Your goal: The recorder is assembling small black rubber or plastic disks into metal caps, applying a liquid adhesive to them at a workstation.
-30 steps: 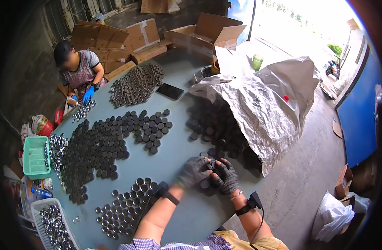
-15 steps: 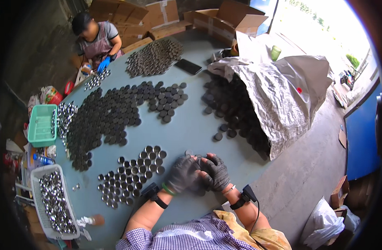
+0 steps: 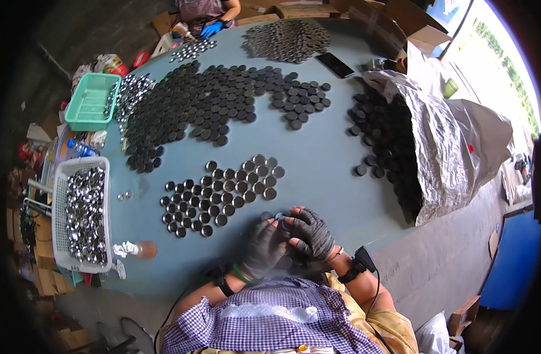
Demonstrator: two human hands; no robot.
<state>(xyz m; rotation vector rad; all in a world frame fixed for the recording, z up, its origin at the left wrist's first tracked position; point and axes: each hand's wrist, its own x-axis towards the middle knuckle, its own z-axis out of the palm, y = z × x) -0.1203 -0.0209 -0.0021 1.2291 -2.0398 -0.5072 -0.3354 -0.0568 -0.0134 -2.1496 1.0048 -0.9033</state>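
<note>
My left hand (image 3: 262, 246) and my right hand (image 3: 311, 233), both in dark fingerless gloves, are close together at the near edge of the table. Between them lie several dark round discs (image 3: 266, 216), partly hidden under the fingers. Both hands have curled fingers against these discs; how many each holds is hidden. Left of my hands stands a group of shallow silvery metal caps (image 3: 228, 186), open side up. Farther back spreads a wide field of dark discs (image 3: 208, 97). More dark discs (image 3: 378, 130) are heaped at the right, by the mouth of a silvery sack (image 3: 453, 156).
A white basket (image 3: 57, 206) of shiny metal pieces and a green tray (image 3: 76, 118) line the left side. A brown-capped bottle-like thing (image 3: 146, 249) lies near the basket. A black phone (image 3: 335, 65) rests at the back. Across the table, a person's blue-gloved hand (image 3: 211, 29) works.
The view has tilted downward, so the table's things appear higher and farther right. My hands stay together over the dark discs, with the fingers slightly shifted.
</note>
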